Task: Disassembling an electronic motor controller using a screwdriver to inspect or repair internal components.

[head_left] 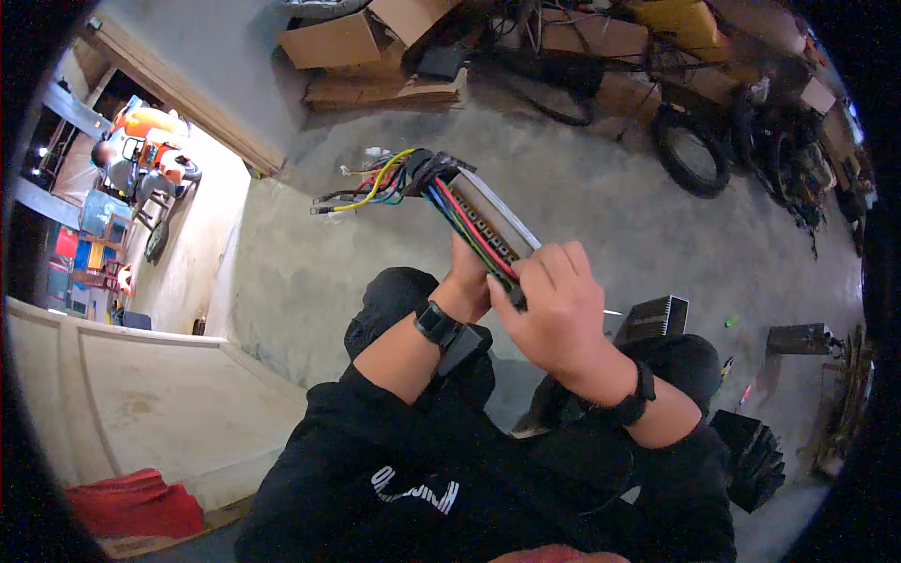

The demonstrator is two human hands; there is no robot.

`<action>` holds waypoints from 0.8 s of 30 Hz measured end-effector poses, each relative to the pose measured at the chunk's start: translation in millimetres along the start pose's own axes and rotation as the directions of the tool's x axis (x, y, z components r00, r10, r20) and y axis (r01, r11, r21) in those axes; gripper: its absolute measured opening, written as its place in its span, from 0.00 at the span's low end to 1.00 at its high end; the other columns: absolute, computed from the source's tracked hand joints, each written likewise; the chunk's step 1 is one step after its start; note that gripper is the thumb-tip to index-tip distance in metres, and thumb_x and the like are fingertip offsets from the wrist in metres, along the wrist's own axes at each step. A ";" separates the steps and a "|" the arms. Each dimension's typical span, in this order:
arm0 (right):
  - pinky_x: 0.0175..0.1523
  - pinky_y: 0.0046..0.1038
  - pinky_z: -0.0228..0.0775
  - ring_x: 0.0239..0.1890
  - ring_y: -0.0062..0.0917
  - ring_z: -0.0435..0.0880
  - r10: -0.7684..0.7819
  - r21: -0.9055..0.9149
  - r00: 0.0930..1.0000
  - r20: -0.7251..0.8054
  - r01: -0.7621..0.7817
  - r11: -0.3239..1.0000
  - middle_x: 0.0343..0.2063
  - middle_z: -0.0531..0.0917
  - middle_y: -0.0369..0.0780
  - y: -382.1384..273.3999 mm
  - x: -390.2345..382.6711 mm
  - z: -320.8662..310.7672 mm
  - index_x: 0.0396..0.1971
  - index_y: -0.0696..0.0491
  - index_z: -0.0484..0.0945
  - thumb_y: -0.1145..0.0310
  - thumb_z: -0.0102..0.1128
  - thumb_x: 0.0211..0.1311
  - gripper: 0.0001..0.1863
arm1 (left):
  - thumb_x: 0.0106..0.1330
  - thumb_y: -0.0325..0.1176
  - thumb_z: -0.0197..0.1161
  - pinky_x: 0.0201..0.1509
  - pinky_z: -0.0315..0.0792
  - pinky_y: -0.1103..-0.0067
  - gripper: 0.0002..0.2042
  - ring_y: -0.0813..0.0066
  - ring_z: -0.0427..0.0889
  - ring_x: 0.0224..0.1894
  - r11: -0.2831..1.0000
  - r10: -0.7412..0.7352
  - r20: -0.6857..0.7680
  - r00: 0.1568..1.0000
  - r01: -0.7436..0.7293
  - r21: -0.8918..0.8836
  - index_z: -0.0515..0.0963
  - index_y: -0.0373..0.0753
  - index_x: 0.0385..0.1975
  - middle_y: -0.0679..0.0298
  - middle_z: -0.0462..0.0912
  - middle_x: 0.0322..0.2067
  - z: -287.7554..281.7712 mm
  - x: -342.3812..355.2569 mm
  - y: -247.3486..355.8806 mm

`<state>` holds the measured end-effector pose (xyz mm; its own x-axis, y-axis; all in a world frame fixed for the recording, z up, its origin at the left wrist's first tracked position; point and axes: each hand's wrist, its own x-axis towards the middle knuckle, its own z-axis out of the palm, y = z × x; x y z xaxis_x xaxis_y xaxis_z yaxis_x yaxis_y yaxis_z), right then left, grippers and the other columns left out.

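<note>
I see the controller (pixel 490 223), a long grey metal box, held up in front of the chest, tilted so its far end carries a bundle of coloured wires (pixel 380 186) fanning out to the left; red, blue and green leads run back along its top face toward me. To work these leads well I would keep the box steady from below and pull or press one lead at a time near its root, not by the loose ends (the bundle looks easy to snag).

My right hand (pixel 556 314) is curled over the near end of the controller, fingers closed and pinching at the leads there; my left hand (pixel 467 279) is mostly hidden behind the controller, seemingly gripping it from underneath, though I cannot tell how tightly.

Right of the controller, on the concrete floor, sit two more finned boxes (pixel 654 319); beyond it lie cardboard boxes (pixel 371 47) and a tyre (pixel 693 150); well below it to the left, a red cloth (pixel 131 502).
</note>
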<state>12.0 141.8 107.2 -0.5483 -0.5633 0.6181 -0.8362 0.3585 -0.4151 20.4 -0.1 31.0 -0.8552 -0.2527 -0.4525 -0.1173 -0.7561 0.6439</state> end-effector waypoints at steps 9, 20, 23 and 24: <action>0.29 0.29 0.70 0.31 0.31 0.75 0.008 -0.112 0.990 0.140 0.008 0.994 0.28 0.76 0.39 -25.6 -3.8 -19.4 0.30 0.55 0.79 0.68 0.67 0.48 0.10 | 0.71 0.46 0.44 0.41 0.76 0.71 0.12 0.72 0.79 0.37 0.992 -0.093 0.123 0.988 0.081 0.098 0.72 0.47 0.38 0.66 0.77 0.33 -0.8 -15.5 -2.3; 0.33 0.34 0.72 0.29 0.35 0.79 0.108 -0.136 0.961 0.256 -0.074 0.988 0.26 0.80 0.42 -18.2 12.1 -33.6 0.39 0.55 0.78 0.64 0.66 0.53 0.15 | 0.68 0.55 0.43 0.34 0.74 0.70 0.18 0.70 0.76 0.29 0.979 -0.100 0.014 0.995 0.101 -0.179 0.70 0.48 0.31 0.66 0.73 0.27 20.8 -3.7 -2.3; 0.34 0.34 0.72 0.30 0.37 0.80 0.136 -0.128 0.961 0.243 -0.107 0.986 0.27 0.80 0.43 -18.7 13.5 -32.3 0.40 0.56 0.77 0.63 0.66 0.53 0.17 | 0.69 0.53 0.41 0.35 0.74 0.69 0.18 0.70 0.77 0.30 0.980 0.104 0.096 0.990 -0.086 -0.178 0.71 0.47 0.34 0.65 0.74 0.29 10.7 8.7 -14.3; 0.35 0.34 0.72 0.30 0.38 0.79 0.150 -0.120 0.960 0.238 -0.124 0.985 0.27 0.80 0.43 -18.3 12.9 -29.8 0.40 0.56 0.76 0.62 0.66 0.53 0.18 | 0.70 0.52 0.40 0.35 0.75 0.69 0.18 0.70 0.77 0.31 0.967 0.178 0.131 0.975 -0.149 -0.206 0.71 0.46 0.36 0.65 0.75 0.30 12.8 10.4 -12.1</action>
<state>19.9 150.1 142.6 -0.6489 -0.6636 0.3722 -0.7569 0.5127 -0.4054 6.4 14.2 26.5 -0.9211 -0.3018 -0.2460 0.1177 -0.8180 0.5631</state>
